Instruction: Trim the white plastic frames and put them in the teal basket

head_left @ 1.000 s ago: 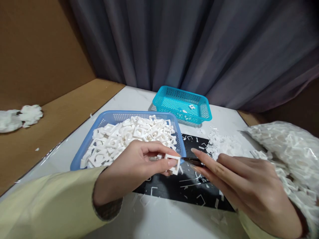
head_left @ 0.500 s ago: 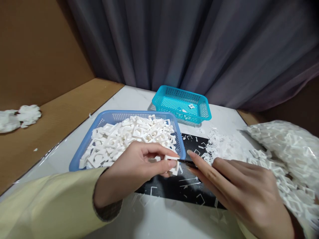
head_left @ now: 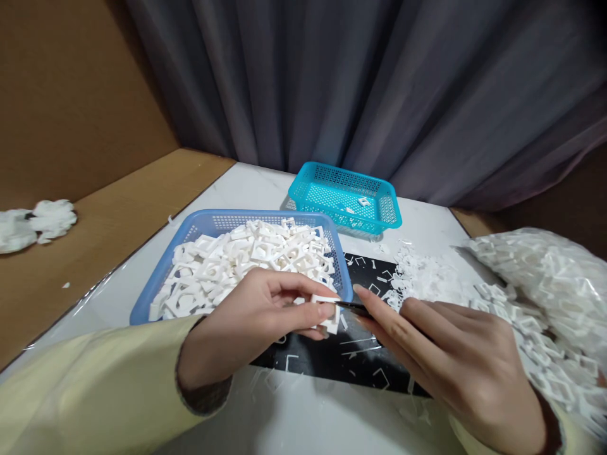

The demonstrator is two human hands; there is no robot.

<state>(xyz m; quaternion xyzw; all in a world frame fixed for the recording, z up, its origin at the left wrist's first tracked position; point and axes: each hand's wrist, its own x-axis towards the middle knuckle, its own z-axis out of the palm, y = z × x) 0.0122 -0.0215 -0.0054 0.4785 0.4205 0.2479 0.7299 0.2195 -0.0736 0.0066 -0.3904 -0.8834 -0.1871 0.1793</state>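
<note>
Between the thumb and fingers of my left hand point(head_left: 263, 319) is a small square white plastic frame point(head_left: 332, 323), held over the front right corner of the blue basket. My right hand point(head_left: 462, 363) pinches a slim black pointed tool point(head_left: 355, 308) that looks like tweezers, its far end hidden under the fingers. The tool's tip touches the upper part of the white frame. Many similar white pieces point(head_left: 265, 253) are heaped in the blue basket point(head_left: 342, 265). Under both hands lies a black mat point(head_left: 327, 359), strewn with thin white scraps.
A turquoise basket point(head_left: 397, 222) with a few white pieces stands at the back. White scraps point(head_left: 429, 275) pile up right of the mat. A clear bag point(head_left: 545, 278) of white pieces sits at the right, with loose pieces before it. White clumps point(head_left: 53, 220) lie on cardboard at left.
Both hands stay almost in place. The black tool's tip has shifted slightly left along the white frame's upper edge.
</note>
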